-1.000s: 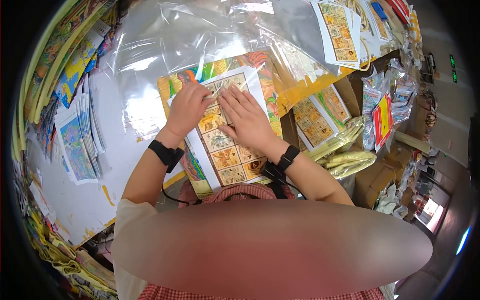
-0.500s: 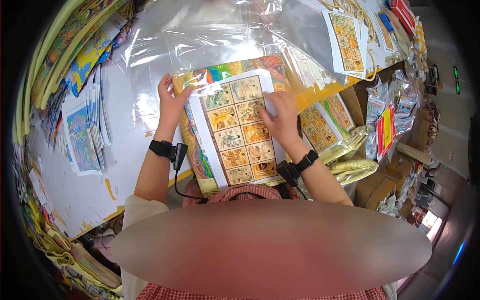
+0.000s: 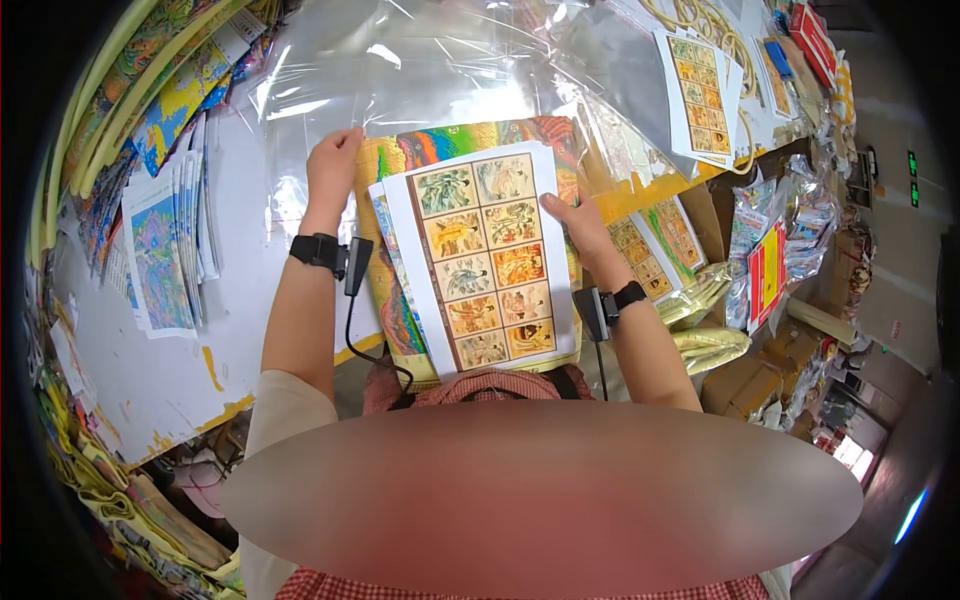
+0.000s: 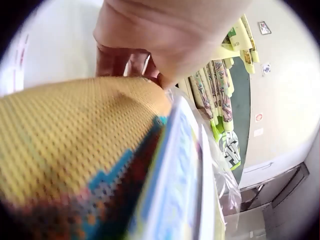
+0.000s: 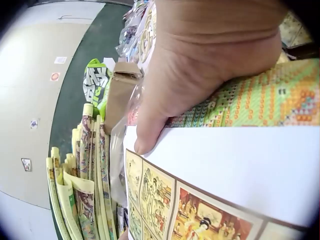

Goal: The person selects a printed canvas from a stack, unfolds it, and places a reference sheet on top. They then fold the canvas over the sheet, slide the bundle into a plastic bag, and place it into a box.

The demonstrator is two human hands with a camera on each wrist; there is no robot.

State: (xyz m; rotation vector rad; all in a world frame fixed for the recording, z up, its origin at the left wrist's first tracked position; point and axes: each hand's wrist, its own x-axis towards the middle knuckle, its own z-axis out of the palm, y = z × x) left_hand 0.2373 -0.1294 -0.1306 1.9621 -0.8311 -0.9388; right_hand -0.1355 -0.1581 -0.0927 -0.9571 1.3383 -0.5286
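A printed sheet with a grid of pictures (image 3: 495, 260) lies on other papers and a folded, colourful patterned canvas (image 3: 480, 135). At the canvas's upper left corner, the left hand (image 3: 332, 180) has its fingers curled, pinching what looks like clear plastic film (image 3: 310, 100); the left wrist view shows this hand (image 4: 165, 35) just over the yellow canvas (image 4: 75, 130), its fingertips partly hidden. On the right side, the right hand (image 3: 580, 228) grips the stack, thumb on the white sheet's edge. In the right wrist view that hand's (image 5: 210, 55) other fingers are hidden.
Leaflets (image 3: 160, 255) stand in a pile on the left of the table. More picture sheets (image 3: 697, 100) lie at the upper right. Packaged prints (image 3: 640, 255), yellow rolled material (image 3: 710, 350) and a cardboard box (image 3: 740, 385) are at the right.
Both hands have left the middle of the printed sheet and moved apart to its sides. The right hand has taken hold of the stack's edge. Film glare over the sheet's top is gone.
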